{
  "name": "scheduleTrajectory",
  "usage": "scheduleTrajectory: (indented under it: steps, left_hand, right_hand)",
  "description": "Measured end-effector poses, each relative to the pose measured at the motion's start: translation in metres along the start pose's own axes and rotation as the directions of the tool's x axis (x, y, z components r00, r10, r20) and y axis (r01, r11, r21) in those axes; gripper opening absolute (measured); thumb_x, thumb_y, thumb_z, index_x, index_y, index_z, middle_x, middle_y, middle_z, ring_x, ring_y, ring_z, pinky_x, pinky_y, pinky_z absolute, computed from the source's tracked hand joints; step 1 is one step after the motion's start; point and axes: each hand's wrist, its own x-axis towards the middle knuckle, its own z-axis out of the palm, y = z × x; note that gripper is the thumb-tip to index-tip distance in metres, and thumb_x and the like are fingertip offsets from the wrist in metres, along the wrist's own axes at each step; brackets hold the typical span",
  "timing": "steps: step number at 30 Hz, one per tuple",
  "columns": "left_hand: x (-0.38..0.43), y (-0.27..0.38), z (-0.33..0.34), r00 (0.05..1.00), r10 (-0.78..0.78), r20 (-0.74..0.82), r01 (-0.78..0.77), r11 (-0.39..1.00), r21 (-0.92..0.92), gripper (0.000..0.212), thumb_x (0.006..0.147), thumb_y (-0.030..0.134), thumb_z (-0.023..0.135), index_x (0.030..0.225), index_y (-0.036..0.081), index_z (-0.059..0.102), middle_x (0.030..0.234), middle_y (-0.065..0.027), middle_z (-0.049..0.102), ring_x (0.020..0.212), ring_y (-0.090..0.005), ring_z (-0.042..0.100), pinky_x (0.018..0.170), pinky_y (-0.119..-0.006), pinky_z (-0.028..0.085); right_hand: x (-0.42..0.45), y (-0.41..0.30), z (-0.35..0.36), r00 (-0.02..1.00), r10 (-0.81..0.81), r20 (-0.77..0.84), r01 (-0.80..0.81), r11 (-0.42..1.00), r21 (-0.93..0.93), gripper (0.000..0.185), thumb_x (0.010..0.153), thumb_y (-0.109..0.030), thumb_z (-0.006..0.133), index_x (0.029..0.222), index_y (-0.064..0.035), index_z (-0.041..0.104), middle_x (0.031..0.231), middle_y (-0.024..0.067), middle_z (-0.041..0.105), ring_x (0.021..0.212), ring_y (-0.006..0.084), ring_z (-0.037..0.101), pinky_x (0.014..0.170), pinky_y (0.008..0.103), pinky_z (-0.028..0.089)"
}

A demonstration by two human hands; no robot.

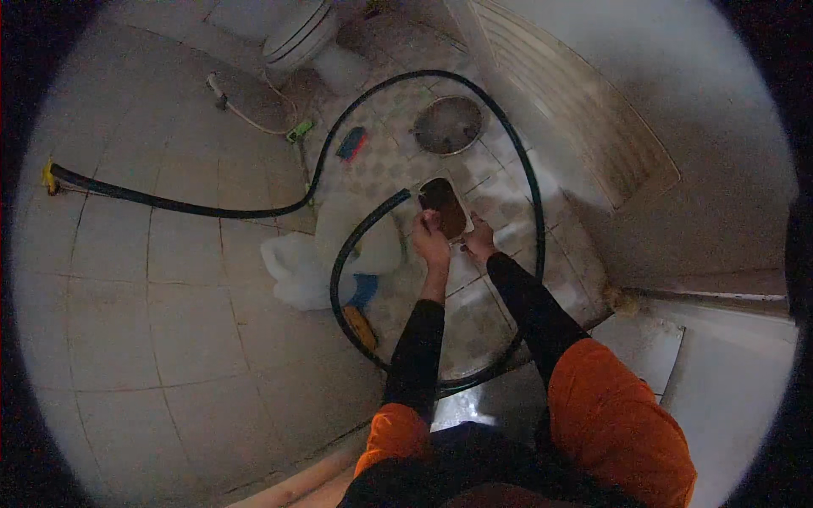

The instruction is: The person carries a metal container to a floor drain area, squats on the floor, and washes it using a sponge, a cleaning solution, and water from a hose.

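Note:
A small rectangular container (452, 213) with a pale rim and a brown interior is in front of me, above the tiled floor. My right hand (479, 236) grips its near right side. My left hand (430, 238) has its fingers curled over the near left part of the container. Whether those fingers hold its edge or something small inside is unclear in the dim light. Just left of the container is the free end of a thick black hose (404, 194). The hose loops around both hands and runs to a yellow tap fitting (49, 176) on the left wall.
Whitish plastic jugs (298, 270) stand at the left by the wall. A round metal basin (448, 125) and a blue-and-red brush (352, 144) lie farther off. Beyond them is a white bucket (302, 35). A yellow object (361, 327) lies near the hose. A ribbed door panel (571, 95) leans at right.

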Motion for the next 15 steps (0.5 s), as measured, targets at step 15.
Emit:
scheduleTrajectory:
  steps: [15]
  left_hand:
    - [0.023,0.016,-0.049,0.731,-0.429,0.531,0.142,0.856,0.496,0.013,0.077,0.007,0.043,0.077,-0.003,0.049,0.082,-0.016,0.053,0.071,-0.0282,0.054,0.067,-0.033,0.042]
  right_hand:
    - [-0.007,-0.017,0.001,0.992,-0.075,-0.105,0.074,0.997,-0.015,0.052,0.066,0.004,0.046,0.115,0.0001,0.03,0.096,0.0164,0.05,0.067,0.0212,0.056,0.047,0.0305,0.046]
